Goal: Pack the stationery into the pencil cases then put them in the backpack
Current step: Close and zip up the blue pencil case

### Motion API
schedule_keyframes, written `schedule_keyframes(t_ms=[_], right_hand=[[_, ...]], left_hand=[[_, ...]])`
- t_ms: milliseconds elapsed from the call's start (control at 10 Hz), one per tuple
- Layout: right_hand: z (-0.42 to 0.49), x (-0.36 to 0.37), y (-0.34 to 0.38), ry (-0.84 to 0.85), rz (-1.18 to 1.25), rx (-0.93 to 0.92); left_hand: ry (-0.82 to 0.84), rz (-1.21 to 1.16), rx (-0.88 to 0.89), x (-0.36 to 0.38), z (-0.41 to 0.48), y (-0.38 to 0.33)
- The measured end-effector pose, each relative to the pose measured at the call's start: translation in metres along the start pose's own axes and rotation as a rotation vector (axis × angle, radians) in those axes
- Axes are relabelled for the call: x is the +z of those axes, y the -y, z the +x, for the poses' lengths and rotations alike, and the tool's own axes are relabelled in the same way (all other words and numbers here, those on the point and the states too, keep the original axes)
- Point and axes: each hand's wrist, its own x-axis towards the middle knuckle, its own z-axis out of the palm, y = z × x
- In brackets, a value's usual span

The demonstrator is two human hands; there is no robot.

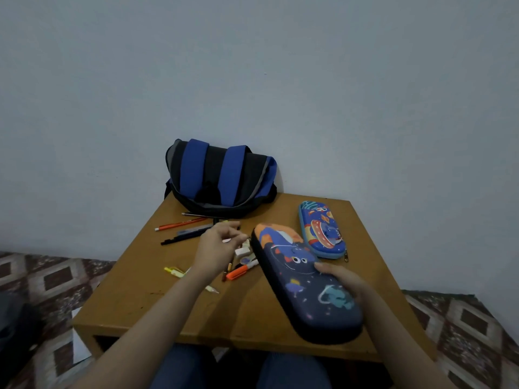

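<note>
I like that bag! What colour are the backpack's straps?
Blue straps, black backpack; head view.

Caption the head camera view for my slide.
Right hand holds the dark blue pencil case; left hand at its far end, loose stationery beside.

Home room: low wooden table (134,290), patterned mat (56,279).

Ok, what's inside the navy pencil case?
Its inside is hidden: the navy pencil case looks shut, lid covering everything. The right hand grips its side, the left hand is at its far end. Pens and erasers lie loose on the table beside it.
</note>
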Motion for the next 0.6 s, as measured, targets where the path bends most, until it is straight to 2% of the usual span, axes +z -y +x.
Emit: schedule_keyframes(t_ms=[200,300,400,500,600], right_hand=[[0.012,-0.016,-0.019,0.015,0.549,-0.330],[0.018,-0.005,-0.024,0.024,0.661,-0.395],[0.025,0.020,-0.021,-0.122,0.784,-0.430],[0.035,0.037,-0.016,-0.362,0.809,-0.415],[0.043,0.038,-0.017,-0.497,0.700,-0.361]], left_hand=[[0.042,-0.246,-0.057,-0.009,0.000,-0.001],[0.024,-0.190,-0.064,0.000,-0.006,-0.003],[-0.044,-0.122,0.008,0.024,-0.023,-0.004],[-0.099,-0.115,0.097,0.051,-0.038,0.001],[-0.180,-0.126,0.035,0.053,-0.038,0.016]])
